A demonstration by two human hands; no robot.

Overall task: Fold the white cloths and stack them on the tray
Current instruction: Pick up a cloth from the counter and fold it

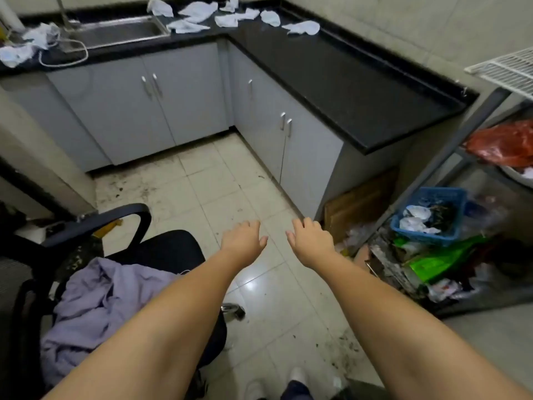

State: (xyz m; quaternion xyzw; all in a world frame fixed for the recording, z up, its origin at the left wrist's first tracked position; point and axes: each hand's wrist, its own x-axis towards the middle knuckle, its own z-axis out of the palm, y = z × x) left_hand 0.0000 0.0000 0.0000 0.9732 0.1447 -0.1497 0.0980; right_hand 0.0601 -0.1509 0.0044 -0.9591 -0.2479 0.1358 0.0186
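The black L-shaped desk [331,73] carries crumpled white cloths [199,11] at its far corner beside the sink [121,31]; well apart, over the floor, left hand [243,241] and right hand [308,241] hang loosely spread, holding nothing.

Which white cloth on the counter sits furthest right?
The crumpled white cloth alone on the right-hand run of the black counter; the others cluster nearer the sink.

Cloths [199,11] scattered on the tabletop [331,70] at the far corner, right of the sink [118,31]; chair [161,249] near left on the floor [230,183], rack [473,168] right, basket [429,217] in it.
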